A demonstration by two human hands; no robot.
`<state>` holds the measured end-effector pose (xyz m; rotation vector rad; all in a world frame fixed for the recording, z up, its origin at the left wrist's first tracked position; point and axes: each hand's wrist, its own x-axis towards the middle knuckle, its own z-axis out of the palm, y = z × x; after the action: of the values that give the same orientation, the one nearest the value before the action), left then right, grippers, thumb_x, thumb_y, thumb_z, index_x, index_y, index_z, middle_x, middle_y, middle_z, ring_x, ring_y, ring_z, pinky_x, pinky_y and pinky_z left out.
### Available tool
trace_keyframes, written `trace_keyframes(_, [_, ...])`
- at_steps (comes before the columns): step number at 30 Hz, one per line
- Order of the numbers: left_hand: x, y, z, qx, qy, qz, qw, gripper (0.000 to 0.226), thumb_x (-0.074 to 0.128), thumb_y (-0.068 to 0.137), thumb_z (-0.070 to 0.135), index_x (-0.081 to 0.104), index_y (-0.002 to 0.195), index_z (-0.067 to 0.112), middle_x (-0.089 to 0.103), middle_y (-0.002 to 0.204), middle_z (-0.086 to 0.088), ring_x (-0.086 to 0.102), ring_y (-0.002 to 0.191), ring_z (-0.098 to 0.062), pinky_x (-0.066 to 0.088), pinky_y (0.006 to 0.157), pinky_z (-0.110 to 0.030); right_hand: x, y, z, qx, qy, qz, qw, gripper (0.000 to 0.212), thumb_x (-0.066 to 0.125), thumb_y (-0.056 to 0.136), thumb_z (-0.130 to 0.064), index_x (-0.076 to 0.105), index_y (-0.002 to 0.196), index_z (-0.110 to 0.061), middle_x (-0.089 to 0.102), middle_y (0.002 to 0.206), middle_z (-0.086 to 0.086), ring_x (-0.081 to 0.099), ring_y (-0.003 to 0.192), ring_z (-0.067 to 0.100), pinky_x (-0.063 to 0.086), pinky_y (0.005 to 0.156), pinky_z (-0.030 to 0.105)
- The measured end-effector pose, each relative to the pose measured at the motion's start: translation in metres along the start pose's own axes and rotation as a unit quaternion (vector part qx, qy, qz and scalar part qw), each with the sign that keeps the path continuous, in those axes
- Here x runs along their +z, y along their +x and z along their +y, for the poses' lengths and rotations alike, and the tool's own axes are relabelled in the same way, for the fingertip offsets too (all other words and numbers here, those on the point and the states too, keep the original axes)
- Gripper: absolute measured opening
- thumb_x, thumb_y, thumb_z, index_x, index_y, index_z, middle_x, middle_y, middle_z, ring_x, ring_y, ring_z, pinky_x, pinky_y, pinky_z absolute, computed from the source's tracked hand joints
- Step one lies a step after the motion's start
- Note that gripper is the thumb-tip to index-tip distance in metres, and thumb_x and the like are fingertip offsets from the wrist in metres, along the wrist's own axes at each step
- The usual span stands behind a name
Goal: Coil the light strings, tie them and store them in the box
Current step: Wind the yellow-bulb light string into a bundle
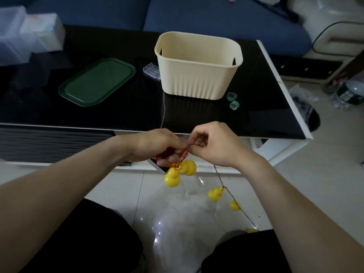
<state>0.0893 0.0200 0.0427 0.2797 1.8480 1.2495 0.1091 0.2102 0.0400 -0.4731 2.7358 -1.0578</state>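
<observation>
Light string dangled over the tiled floor, below the black table; left hand gripped its coils, right hand pinched the wire.

Two bare forearms reach forward from the bottom corners and meet at centre. The left hand is curled, fingers closed around a bundle. The right hand, knuckles up, pinches with thumb and fingertips just beside it.
</observation>
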Motion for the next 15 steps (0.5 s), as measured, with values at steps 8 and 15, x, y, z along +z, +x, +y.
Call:
trace_keyframes(8, [-0.007,0.001,0.002,0.005,-0.153,0.079,0.985,0.048,0.037,0.095,0.020,0.028,0.048,0.024,0.018,0.042,0.004,0.012,0.036,-0.011,0.006,0.040,-0.024,-0.010,0.002,0.003,0.033,0.047,-0.065,0.996,0.033,0.065,0.083,-0.004,0.067,0.079,-0.036,0.068,0.075,-0.013,0.062,0.069,-0.002,0.048,0.066,0.017])
trace_keyframes(15, [-0.019,-0.005,0.006,0.039,-0.271,0.144,0.951,0.044,0.035,0.095,0.024,0.033,0.051,0.021,0.027,0.041,-0.001,0.035,0.029,-0.022,0.031,0.037,-0.022,-0.010,0.003,0.006,0.116,0.059,-0.195,0.972,0.015,0.058,0.095,-0.016,0.063,0.088,-0.028,0.072,0.097,-0.001,0.066,0.092,0.013,0.048,0.074,0.023])
